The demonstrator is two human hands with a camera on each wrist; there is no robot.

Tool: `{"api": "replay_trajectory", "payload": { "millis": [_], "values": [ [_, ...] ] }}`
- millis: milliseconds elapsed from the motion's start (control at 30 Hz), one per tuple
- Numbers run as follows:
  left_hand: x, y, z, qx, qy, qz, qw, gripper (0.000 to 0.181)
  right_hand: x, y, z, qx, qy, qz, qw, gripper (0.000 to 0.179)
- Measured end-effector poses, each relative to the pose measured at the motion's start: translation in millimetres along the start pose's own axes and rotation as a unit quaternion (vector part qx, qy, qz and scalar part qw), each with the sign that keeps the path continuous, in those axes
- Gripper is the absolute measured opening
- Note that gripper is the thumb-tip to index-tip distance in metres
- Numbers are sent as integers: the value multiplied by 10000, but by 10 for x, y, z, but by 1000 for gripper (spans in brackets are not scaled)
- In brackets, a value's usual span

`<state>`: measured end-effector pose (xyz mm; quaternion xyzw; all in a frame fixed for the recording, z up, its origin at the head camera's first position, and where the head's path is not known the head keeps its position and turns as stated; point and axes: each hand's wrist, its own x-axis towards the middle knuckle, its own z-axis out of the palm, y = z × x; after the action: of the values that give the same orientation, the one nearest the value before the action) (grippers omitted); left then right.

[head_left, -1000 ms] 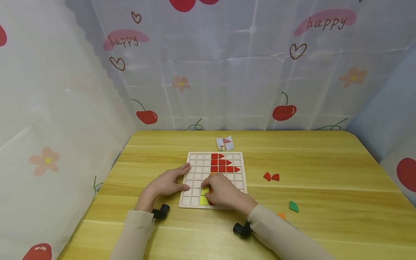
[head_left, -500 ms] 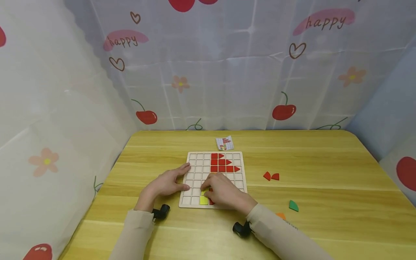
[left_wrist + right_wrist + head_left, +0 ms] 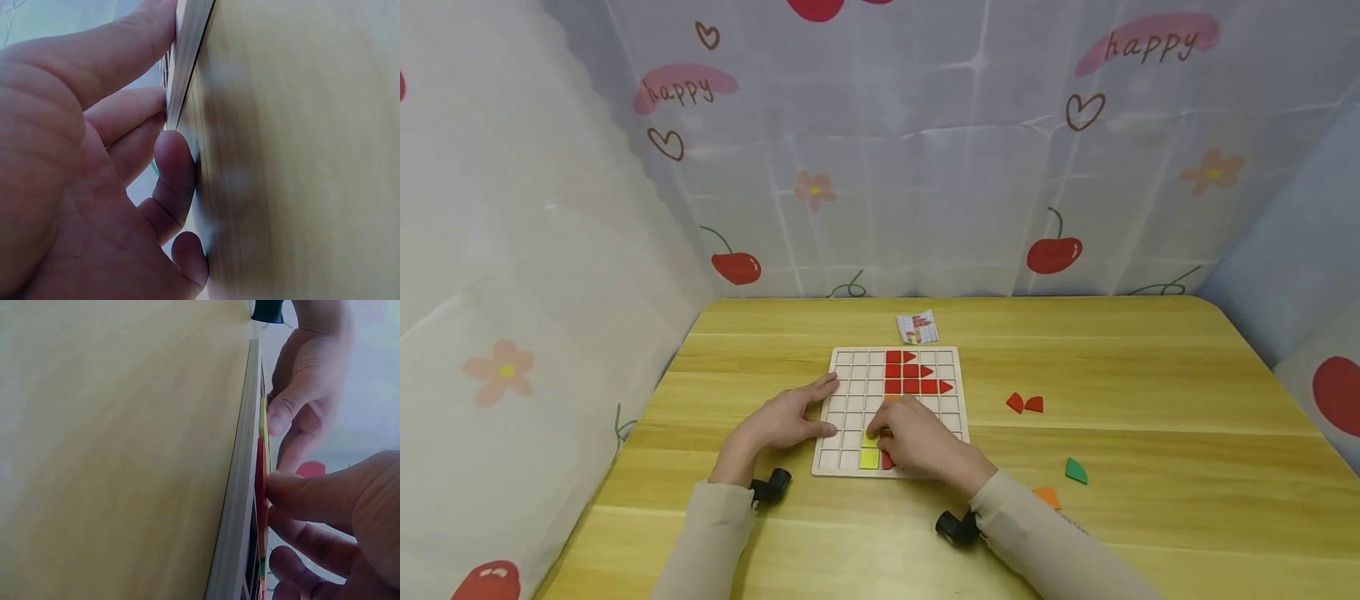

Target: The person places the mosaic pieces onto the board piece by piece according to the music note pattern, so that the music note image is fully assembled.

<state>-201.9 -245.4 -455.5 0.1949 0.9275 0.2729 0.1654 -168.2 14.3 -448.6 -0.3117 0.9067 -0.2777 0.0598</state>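
A pale wooden grid board [image 3: 853, 400] lies on the table, with several red tiles [image 3: 912, 387] forming arrow-ended rows on its upper part. My left hand [image 3: 786, 419] rests along its left edge, thumb and forefinger spread apart. In the left wrist view the other fingers are loosely bent beside the edge. My right hand [image 3: 917, 437] is over the lower middle, its bent thumb and forefinger touching the tiles beside a yellow tile [image 3: 869, 458]. The right wrist view shows both fingertips against the tiles' top; whether they pinch one is unclear. The hand hides several cells.
A small printed pattern card [image 3: 917, 327] lies behind the board. To the right are two red quarter-round pieces [image 3: 1034, 404], a green piece [image 3: 1077, 470] and an orange piece [image 3: 1047, 497] near the right sleeve. A patterned curtain [image 3: 925, 208] stands behind the table.
The right thumb and forefinger shift slightly over the yellow tiles, the thumb a little away from the lower one. My left hand keeps its place. The head view tilts slightly.
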Motion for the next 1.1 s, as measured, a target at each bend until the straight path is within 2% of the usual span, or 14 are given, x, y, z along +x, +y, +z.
{"api": "replay_trajectory", "payload": {
  "millis": [233, 367, 533, 767, 1100],
  "values": [
    [-5, -7, 2, 20, -15, -47, 10000, 84, -13, 3, 11, -27, 0, -76, 10000, 16],
    [0, -15, 6, 30, 6, -19, 10000, 83, -56, 8, -64, 127, -52, -139, 9998, 19],
    [1, -8, 11, -12, 14, -32, 10000, 83, -116, 50, -183, 424, -77, -7, 9991, 18],
    [-16, 9, 16, 27, 59, -76, 9999, 82, -245, 173, -293, 521, 33, -58, 9986, 16],
    [-12, 14, 11, 46, 34, -151, 9999, 83, -508, 401, -494, 335, 257, 520, 9977, 20]
  ]
}}
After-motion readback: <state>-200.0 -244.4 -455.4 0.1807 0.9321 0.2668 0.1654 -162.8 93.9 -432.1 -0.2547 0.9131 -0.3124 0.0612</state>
